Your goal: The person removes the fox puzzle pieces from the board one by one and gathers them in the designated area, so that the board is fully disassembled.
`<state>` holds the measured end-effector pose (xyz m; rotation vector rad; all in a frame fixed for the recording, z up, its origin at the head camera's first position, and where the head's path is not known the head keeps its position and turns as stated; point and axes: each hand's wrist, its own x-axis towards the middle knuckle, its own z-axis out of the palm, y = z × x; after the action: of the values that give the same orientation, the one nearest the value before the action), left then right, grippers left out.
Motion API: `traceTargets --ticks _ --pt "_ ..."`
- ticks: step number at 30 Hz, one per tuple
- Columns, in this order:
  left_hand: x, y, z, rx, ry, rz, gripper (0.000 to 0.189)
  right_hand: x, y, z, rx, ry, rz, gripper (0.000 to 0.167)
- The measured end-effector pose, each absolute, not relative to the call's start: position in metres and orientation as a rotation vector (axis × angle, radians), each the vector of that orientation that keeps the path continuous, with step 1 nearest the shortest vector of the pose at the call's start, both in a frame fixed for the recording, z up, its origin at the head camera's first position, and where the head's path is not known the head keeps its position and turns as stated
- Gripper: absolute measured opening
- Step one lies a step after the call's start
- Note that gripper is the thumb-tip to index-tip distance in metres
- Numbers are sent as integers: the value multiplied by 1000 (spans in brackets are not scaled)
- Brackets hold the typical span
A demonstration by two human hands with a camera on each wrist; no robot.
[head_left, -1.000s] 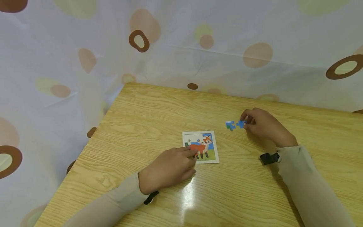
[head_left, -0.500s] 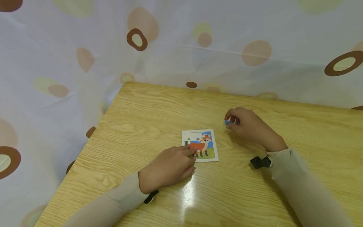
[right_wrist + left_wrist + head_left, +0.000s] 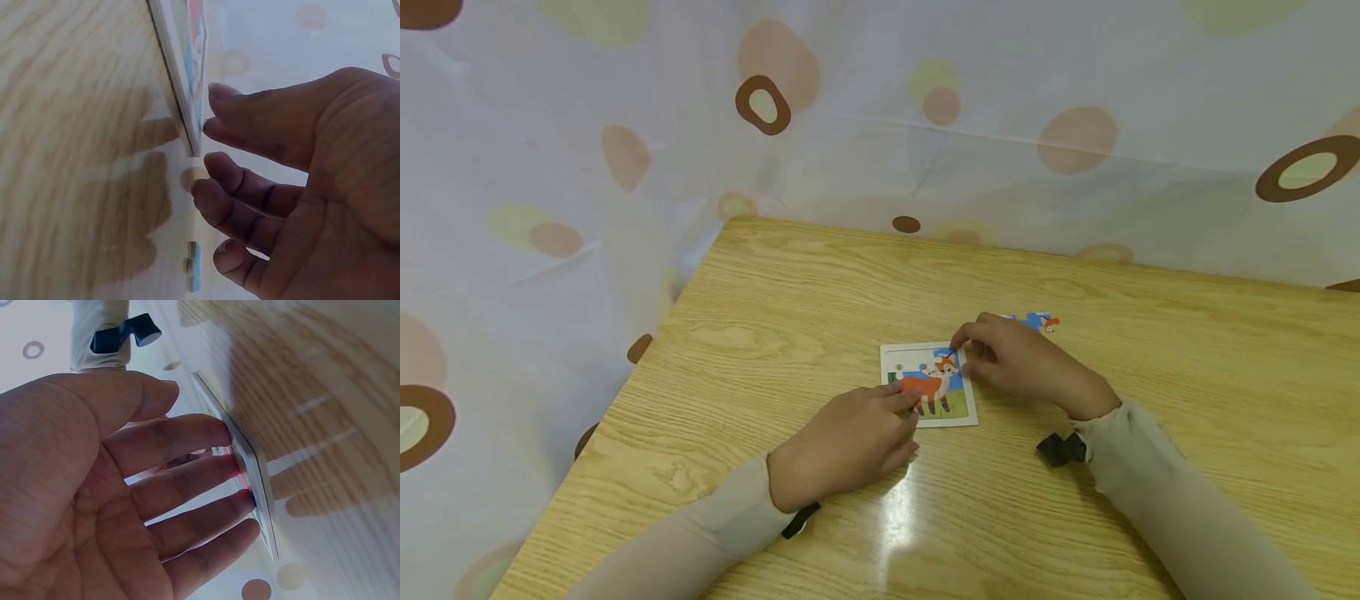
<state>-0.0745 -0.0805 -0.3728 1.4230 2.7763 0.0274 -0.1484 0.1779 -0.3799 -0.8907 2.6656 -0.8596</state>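
Note:
A square fox jigsaw puzzle in a white tray (image 3: 968,398) lies on the table, its upper left part bare of pieces. My left hand (image 3: 853,446) rests its nearly straight fingertips on the fox's body; the left wrist view shows these fingers (image 3: 187,481) touching the tray's face. My right hand (image 3: 1026,362) is at the tray's upper right corner, index fingertip over the fox's ear. In the right wrist view its thumb and fingers (image 3: 215,200) are loosely bent, with nothing seen between them. Loose blue jigsaw pieces (image 3: 1041,322) lie behind the right hand, partly hidden by it.
The wooden table (image 3: 790,308) reaches back to a white curtain (image 3: 850,167) with brown and yellow spots. Its left edge runs down beside the left arm. Each wrist carries a black strap mount (image 3: 1062,450).
My right hand has left the loose blue pieces and moved left and towards me to the tray's corner, uncovering an orange-marked piece. The left hand stays on the puzzle.

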Motion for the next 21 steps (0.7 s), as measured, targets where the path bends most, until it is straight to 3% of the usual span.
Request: traceTargets --ticks 11,21 --pt "-75 -81 -373 1430 2771 21 29 -145 167 -385 -858 2751 -786 28" --pt "-75 -81 -373 1442 2778 6 30 -142 162 -386 -859 2783 -767 23"
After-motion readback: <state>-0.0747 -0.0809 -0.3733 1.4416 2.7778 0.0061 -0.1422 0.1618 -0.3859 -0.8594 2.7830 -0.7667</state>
